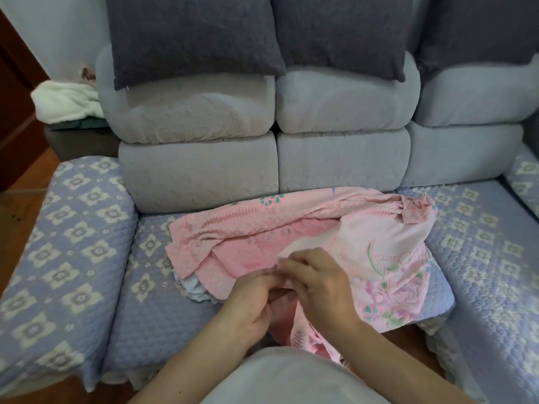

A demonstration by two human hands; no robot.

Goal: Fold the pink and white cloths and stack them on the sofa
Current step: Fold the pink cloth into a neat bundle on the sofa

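A large pink quilted cloth [291, 225] with a flower print lies rumpled across the middle seat of the sofa [151, 304], part of it hanging over the front edge. A bit of the white cloth [194, 290] peeks out from under its left side. My left hand [253, 301] and my right hand [318, 284] meet at the cloth's near edge, each pinching the pink fabric with curled fingers.
The sofa has a lilac patterned cover, grey back cushions [344, 158] and dark grey pillows [192, 36] on top. The padded left armrest [67, 243] flanks the seat. A white fluffy blanket [65, 102] sits on a side table behind the armrest.
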